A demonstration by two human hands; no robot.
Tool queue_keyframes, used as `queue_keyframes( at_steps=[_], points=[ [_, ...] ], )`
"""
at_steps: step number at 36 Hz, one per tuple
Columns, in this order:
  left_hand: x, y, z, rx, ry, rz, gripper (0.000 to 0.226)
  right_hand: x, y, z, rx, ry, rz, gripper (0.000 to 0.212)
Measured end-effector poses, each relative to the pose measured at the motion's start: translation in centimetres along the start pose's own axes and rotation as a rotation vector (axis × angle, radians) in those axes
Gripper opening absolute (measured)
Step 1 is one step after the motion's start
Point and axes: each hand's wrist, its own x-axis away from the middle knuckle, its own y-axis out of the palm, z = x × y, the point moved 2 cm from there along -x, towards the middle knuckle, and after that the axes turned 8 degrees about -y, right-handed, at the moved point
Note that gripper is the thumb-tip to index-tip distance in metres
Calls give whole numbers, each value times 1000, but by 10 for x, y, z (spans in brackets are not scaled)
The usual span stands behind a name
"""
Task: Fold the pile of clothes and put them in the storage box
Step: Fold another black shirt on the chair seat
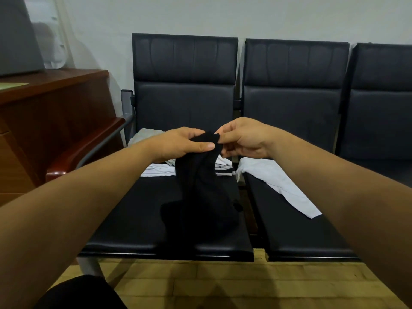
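Both hands, the left hand (178, 142) and right hand (244, 139), pinch the top edge of a black garment (200, 186) hanging above the bench seat (138, 224), white clothes (278, 184) lying behind it.

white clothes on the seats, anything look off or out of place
One white garment is strewn unfolded, bridging the gap between the two seats. More white clothes lie rumpled behind the black garment both hands hold. No storage box in view.

wall (245, 16): pale | black seats (185, 103) | wood floor (200, 284) | brown desk (55, 112)
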Motion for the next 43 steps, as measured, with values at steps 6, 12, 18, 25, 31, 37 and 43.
queue_keyframes(
  at_steps=[6, 12, 18, 25, 31, 37, 43],
  points=[
    [-1, 0, -7, -69, 39, 109, 37, 0, -4, 2, 137, -45, -19, 17],
    [-1, -8, -4, -185, 87, 298, 36, 3, -2, 3, -97, -83, 37, 27],
    [5, -7, -5, -64, 114, 220, 28, 5, -8, 9, -105, -97, 113, 24],
    [-9, 16, 0, -111, 36, 269, 16, 6, 4, 5, 75, -124, 197, 20],
    [-9, 14, -4, 42, 51, 268, 13, 12, 0, 2, -58, -12, 169, 20],
    [-15, 7, -9, 100, 38, 370, 16, 18, 3, -6, -181, 231, 100, 31],
    [-3, 32, 0, -42, 204, 523, 36, -1, 3, -5, -550, 230, 582, 17]
  ],
)
